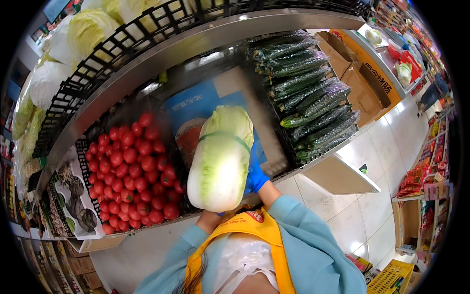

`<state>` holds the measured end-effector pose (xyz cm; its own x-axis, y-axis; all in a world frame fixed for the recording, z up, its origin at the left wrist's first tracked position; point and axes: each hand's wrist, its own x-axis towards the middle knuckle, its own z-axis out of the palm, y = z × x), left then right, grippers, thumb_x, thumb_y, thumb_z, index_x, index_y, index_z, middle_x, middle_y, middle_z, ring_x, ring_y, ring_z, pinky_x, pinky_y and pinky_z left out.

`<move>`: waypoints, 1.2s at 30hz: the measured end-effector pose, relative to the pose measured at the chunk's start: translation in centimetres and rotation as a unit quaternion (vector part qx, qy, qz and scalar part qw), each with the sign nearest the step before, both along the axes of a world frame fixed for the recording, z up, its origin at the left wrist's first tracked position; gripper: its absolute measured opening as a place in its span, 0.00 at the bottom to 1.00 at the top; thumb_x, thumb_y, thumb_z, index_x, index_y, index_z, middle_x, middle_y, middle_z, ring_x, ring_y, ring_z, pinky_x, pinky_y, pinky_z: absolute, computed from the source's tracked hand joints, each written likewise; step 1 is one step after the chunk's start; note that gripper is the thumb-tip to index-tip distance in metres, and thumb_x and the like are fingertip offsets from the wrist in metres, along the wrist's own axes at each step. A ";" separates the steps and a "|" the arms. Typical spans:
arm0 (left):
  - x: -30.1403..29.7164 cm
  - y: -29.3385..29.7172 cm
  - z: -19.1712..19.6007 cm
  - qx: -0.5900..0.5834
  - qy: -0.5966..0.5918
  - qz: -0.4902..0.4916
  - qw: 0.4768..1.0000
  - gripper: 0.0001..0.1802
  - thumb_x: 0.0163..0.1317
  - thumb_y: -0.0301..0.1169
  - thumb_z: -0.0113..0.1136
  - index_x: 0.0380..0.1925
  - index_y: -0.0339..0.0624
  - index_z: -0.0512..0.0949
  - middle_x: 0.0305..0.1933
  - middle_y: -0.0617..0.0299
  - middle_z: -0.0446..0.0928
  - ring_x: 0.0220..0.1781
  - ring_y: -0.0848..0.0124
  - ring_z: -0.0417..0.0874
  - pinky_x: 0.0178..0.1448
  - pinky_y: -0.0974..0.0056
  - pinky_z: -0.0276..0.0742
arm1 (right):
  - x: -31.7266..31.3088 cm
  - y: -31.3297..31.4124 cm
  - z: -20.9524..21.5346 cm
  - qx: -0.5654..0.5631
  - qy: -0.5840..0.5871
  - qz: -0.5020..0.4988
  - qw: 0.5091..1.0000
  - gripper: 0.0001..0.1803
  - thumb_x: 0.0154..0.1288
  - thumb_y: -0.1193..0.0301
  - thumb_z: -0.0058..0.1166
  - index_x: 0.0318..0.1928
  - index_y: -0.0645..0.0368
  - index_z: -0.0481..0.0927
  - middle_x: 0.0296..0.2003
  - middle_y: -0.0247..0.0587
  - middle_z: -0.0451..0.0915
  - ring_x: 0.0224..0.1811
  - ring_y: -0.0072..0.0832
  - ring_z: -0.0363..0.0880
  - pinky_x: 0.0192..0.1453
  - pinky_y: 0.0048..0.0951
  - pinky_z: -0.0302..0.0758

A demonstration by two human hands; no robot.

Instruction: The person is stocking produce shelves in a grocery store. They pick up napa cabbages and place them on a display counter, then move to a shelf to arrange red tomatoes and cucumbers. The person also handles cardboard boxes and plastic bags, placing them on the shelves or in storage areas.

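Observation:
A large napa cabbage [221, 161], pale green and white with a green band around its upper part, is held up in front of my body. My right hand [255, 172], in a blue glove, grips its right side, with the fingertips hidden behind the leaves. Only a sliver of blue glove shows of my left hand [220, 213], which is beneath the cabbage's thick base; its fingers are out of sight. Below the cabbage lies a flattened cardboard sheet with a blue print [196, 104], in the bay between the tomatoes and the cucumbers.
Red tomatoes [129, 169] fill a crate on the left. Film-wrapped cucumbers [313, 93] lie in rows on the right. Above runs a metal shelf edge [215, 36] with a black basket rail [161, 27] holding more cabbages [90, 32]. Opened cardboard boxes [360, 83] stand beyond the cucumbers.

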<state>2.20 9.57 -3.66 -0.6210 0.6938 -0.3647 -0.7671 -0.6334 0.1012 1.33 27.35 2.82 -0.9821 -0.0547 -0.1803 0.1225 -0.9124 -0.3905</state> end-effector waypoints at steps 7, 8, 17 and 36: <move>-7.2 -3.7 4.4 -0.164 0.103 0.023 0.981 0.32 0.59 0.38 0.55 0.61 0.37 0.60 0.61 0.61 0.63 0.61 0.64 0.65 0.62 0.64 0.62 | -0.2 0.4 5.2 -0.102 0.021 -0.057 0.993 0.35 0.65 0.45 0.36 0.64 0.55 0.59 0.59 0.42 0.66 0.57 0.34 0.67 0.60 0.35 0.66; -8.6 -4.7 5.9 -0.198 0.122 0.028 0.972 0.32 0.59 0.38 0.56 0.61 0.37 0.60 0.61 0.61 0.63 0.61 0.64 0.65 0.62 0.64 0.62 | -0.1 1.2 5.6 -0.101 0.029 -0.053 0.993 0.34 0.65 0.46 0.37 0.63 0.55 0.59 0.58 0.42 0.66 0.56 0.34 0.68 0.60 0.35 0.66; -7.3 1.8 12.9 -0.484 0.536 -0.113 0.682 0.41 0.53 0.31 0.60 0.65 0.38 0.52 0.63 0.56 0.60 0.64 0.63 0.62 0.66 0.62 0.57 | -0.1 4.7 7.1 0.066 0.002 -0.058 0.996 0.29 0.64 0.54 0.47 0.60 0.57 0.64 0.55 0.38 0.69 0.54 0.29 0.70 0.56 0.32 0.69; -11.3 9.2 -0.6 -0.425 0.334 -0.227 0.810 0.34 0.56 0.39 0.61 0.60 0.39 0.60 0.57 0.56 0.67 0.53 0.66 0.73 0.46 0.63 0.75 | -0.3 8.6 -0.9 0.678 -0.007 -0.188 0.710 0.44 0.54 0.64 0.60 0.67 0.58 0.50 0.62 0.55 0.60 0.64 0.42 0.59 0.66 0.36 0.57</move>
<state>-9.14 18.76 -4.26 -0.6281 0.5806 -0.5181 -0.4947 0.2160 0.8418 1.05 35.96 1.87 -0.8786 0.4447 0.1738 -0.0178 0.3333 -0.9426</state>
